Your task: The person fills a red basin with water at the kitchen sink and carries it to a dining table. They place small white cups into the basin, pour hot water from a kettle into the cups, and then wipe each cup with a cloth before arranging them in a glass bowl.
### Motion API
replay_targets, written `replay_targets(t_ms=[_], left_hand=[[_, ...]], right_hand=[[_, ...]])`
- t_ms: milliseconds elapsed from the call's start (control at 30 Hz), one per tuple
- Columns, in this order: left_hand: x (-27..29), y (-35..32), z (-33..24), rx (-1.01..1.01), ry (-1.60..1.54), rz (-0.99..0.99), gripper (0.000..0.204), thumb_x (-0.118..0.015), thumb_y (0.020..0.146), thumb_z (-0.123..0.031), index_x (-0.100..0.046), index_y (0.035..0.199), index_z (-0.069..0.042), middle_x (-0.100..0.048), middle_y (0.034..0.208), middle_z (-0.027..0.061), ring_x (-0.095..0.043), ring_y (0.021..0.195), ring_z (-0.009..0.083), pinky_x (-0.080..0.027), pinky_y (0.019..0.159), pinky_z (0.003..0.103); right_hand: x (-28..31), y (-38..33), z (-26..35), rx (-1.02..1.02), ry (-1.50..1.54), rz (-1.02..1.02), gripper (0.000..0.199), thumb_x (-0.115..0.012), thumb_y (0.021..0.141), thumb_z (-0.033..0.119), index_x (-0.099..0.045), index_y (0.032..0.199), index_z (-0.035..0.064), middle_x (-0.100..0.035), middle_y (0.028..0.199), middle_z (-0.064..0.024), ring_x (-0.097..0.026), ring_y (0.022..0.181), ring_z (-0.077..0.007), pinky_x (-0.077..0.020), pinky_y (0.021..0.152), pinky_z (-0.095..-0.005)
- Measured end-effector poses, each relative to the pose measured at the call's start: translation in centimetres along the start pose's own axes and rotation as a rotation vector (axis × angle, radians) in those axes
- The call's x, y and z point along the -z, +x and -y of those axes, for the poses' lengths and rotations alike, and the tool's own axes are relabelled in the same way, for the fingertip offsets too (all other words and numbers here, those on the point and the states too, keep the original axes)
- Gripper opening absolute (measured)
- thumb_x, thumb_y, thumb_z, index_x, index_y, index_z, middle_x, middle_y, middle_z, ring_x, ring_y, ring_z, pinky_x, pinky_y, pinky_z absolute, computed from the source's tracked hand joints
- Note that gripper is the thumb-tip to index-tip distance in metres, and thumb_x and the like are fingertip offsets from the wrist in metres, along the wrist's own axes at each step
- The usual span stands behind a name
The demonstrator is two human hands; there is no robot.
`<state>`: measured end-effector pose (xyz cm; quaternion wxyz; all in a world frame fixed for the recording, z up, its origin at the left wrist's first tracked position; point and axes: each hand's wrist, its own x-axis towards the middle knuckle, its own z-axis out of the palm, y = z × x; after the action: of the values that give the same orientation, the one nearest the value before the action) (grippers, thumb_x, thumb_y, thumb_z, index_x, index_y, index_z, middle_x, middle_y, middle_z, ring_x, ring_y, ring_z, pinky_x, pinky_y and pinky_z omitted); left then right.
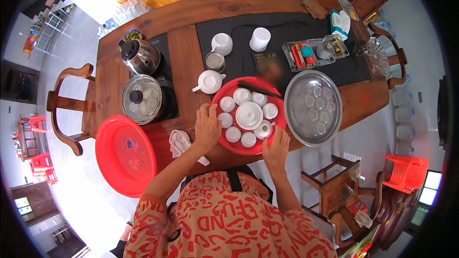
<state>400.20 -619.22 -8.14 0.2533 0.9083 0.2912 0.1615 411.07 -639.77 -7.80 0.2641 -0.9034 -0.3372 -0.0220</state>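
Observation:
A round red tray point(241, 149) sits in front of me at the table's near edge. Around a lidded white bowl point(248, 115) in it stand several small white teacups point(233, 134). A small white pot-like piece point(263, 129) lies at its right, and dark wooden tongs point(258, 89) rest across its far rim. My left hand point(207, 126) grips the tray's left rim, its fingers bent over the edge. On the lower right rim, my right hand point(276, 150) is closed. Both thumbs are partly hidden.
A metal tray of small glasses point(313, 138) stands right; a red basin point(107, 162) and white cloth point(180, 142) are left. Beyond are a white teapot point(209, 82), white pitcher point(222, 43), glass pot point(141, 99), kettle point(143, 57) and perforated white holder point(260, 39). A wooden stool point(337, 191) stands lower right.

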Motion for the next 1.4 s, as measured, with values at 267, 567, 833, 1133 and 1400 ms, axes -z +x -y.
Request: replay_targets(t_ms=[267, 567, 833, 1133, 1400], left_hand=[[-1.6, 0.7, 2.2, 0.323, -0.216, 0.083, 0.044, -0.055, 0.078, -0.001, -0.039, 0.119, -0.002, -0.051, 0.115, 0.0271, -0.051, 0.102, 0.0465, -0.043, 0.084, 0.051], [-1.1, -1.9, 2.8, 0.397, -0.286, 0.126, 0.043, -0.056, 0.079, -0.001, -0.037, 0.118, -0.002, -0.055, 0.106, 0.0283, -0.055, 0.101, 0.0441, -0.044, 0.084, 0.049], [0.0, -4.6, 3.0, 0.416, -0.262, 0.033, 0.048, -0.059, 0.076, 0.0, -0.038, 0.118, -0.002, -0.055, 0.104, 0.0256, -0.055, 0.096, 0.0418, -0.044, 0.083, 0.047], [2.1, -2.1, 0.6, -0.01, -0.048, 0.02, 0.052, -0.059, 0.068, 0.004, -0.045, 0.117, -0.004, -0.047, 0.112, 0.0187, -0.048, 0.102, 0.0348, -0.042, 0.089, 0.042], [0.2, 1.4, -0.2, -0.074, 0.146, 0.138, 0.056, -0.061, 0.071, -0.004, -0.044, 0.124, -0.009, -0.046, 0.115, 0.018, -0.052, 0.095, 0.0328, -0.049, 0.078, 0.038]], right_hand=[[-0.2, 5.9, 2.6, 0.175, 0.064, -0.121, 0.046, -0.065, 0.07, 0.004, -0.051, 0.114, -0.0007, -0.049, 0.112, -0.0162, -0.048, 0.103, -0.0343, -0.0391, 0.088, -0.0449], [-6.4, 15.2, 1.9, 0.368, -0.331, 0.087, 0.01, -0.056, 0.075, 0.013, -0.063, 0.078, 0.0067, -0.058, 0.089, -0.0075, -0.054, 0.088, -0.0267, -0.0392, 0.069, -0.0413], [-5.5, 15.8, 3.3, 0.4, -0.2, 0.215, 0.006, -0.06, 0.073, 0.015, -0.062, 0.075, 0.0093, -0.055, 0.087, -0.0061, -0.056, 0.085, -0.0254, -0.0429, 0.067, -0.0422], [-9.0, 20.6, 1.8, 0.195, -0.2, 0.231, 0.023, -0.065, 0.078, 0.018, -0.059, 0.097, 0.0069, -0.054, 0.095, -0.0116, -0.058, 0.089, -0.0317, -0.0492, 0.072, -0.0431], [-0.5, 13.4, 4.7, 0.51, 0.149, 0.411, 0.069, -0.076, 0.063, 0.032, -0.049, 0.123, 0.0119, -0.047, 0.115, -0.015, -0.049, 0.103, -0.0345, -0.0445, 0.08, -0.0436]])
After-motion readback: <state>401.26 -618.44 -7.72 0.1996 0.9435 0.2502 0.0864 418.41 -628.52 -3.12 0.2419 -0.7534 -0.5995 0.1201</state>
